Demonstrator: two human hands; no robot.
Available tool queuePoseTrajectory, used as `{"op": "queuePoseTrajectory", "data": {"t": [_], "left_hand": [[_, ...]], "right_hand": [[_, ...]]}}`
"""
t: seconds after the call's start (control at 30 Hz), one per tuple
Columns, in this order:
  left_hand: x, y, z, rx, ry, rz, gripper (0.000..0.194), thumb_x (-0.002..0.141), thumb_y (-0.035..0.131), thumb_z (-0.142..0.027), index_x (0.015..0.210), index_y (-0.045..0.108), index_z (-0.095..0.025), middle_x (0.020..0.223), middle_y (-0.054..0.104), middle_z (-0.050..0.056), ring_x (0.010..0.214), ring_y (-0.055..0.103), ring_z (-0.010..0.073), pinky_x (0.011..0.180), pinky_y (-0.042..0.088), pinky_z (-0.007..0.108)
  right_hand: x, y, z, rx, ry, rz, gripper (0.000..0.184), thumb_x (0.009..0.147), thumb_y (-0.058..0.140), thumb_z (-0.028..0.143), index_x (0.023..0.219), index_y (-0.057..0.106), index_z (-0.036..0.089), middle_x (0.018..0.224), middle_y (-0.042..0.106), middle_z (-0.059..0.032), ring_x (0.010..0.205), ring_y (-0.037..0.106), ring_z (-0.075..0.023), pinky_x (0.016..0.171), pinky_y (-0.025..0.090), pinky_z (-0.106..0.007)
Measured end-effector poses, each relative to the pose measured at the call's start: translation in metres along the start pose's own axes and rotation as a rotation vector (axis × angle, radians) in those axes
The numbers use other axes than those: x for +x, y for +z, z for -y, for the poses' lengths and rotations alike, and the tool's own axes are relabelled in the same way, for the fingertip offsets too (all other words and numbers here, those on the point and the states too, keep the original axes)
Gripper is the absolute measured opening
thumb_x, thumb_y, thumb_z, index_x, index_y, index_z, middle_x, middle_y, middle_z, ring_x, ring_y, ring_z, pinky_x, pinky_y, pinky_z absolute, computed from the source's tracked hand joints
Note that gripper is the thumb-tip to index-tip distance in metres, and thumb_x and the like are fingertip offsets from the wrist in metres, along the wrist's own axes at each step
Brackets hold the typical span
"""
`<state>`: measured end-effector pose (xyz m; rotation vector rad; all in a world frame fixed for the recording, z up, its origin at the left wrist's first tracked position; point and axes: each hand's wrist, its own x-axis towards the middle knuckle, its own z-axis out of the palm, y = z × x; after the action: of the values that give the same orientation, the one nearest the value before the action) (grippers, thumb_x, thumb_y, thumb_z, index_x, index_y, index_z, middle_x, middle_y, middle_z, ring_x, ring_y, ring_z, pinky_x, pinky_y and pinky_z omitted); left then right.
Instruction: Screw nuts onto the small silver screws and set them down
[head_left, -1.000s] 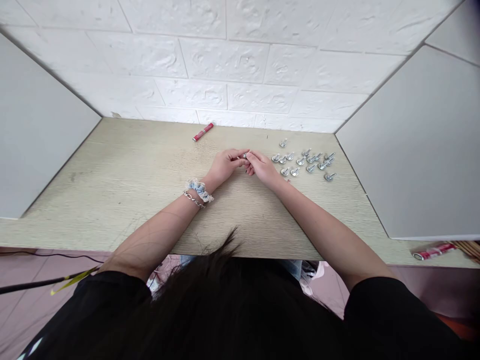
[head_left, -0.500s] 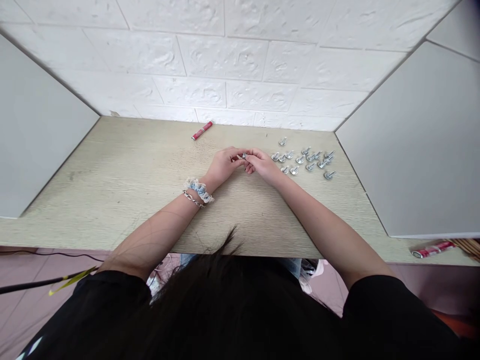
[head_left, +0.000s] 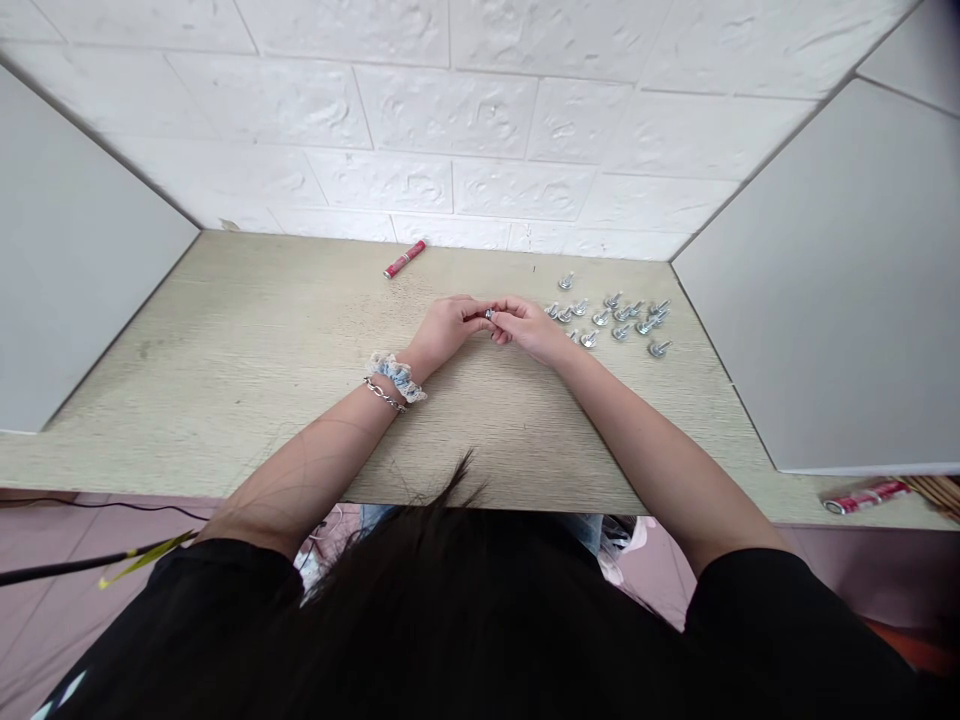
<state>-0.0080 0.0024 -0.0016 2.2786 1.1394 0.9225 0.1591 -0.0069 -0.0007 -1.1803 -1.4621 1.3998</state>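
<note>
My left hand (head_left: 447, 328) and my right hand (head_left: 528, 330) meet over the middle of the wooden desk (head_left: 247, 360). Both pinch one small silver metal piece (head_left: 488, 313) between their fingertips. The left wrist carries a pale scrunchie and a chain bracelet (head_left: 393, 380). Just right of my right hand lies a loose group of several small silver screws with round heads (head_left: 611, 320), spread on the desk top.
A red tube (head_left: 404, 259) lies near the white brick wall at the back. Grey side panels (head_left: 847, 300) close the desk in left and right. Another red tube (head_left: 862, 497) lies at the right front edge. A cable runs along the floor at the left.
Both hands stay pinched on the small metal piece at the same spot; only the fingers shift slightly. The view has tilted a little.
</note>
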Motion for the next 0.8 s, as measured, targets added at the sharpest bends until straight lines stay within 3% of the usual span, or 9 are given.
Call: {"op": "queuePoseTrajectory", "data": {"t": [0.37, 0.6, 0.8], "left_hand": [[0.001, -0.001, -0.001, -0.008, -0.004, 0.043, 0.017, 0.084, 0.060, -0.023, 0.092, 0.075, -0.020, 0.079, 0.071, 0.000, 0.073, 0.060, 0.0131, 0.073, 0.046, 0.024], [0.001, 0.000, -0.012, 0.071, 0.001, 0.018, 0.028, 0.088, 0.055, -0.024, 0.113, 0.066, -0.017, 0.094, 0.070, 0.004, 0.085, 0.061, 0.0150, 0.083, 0.046, 0.027], [0.001, -0.005, -0.019, 0.149, -0.032, 0.126, 0.028, 0.096, 0.040, -0.031, 0.112, 0.058, -0.016, 0.100, 0.067, 0.007, 0.092, 0.061, 0.0183, 0.082, 0.046, 0.030]], "right_hand": [[-0.003, 0.000, 0.003, 0.042, -0.021, -0.006, 0.006, 0.080, 0.059, 0.011, 0.077, 0.056, 0.016, 0.062, 0.060, 0.0044, 0.054, 0.054, -0.0052, 0.056, 0.046, -0.019], [0.003, 0.003, -0.001, 0.169, 0.047, -0.041, 0.006, 0.082, 0.054, 0.014, 0.077, 0.055, 0.017, 0.059, 0.058, 0.0047, 0.050, 0.053, -0.0049, 0.052, 0.044, -0.017], [0.002, 0.008, 0.004, 0.195, 0.119, -0.039, 0.019, 0.088, 0.049, 0.020, 0.070, 0.053, 0.017, 0.054, 0.054, 0.0034, 0.048, 0.050, -0.0060, 0.046, 0.038, -0.017]]}}
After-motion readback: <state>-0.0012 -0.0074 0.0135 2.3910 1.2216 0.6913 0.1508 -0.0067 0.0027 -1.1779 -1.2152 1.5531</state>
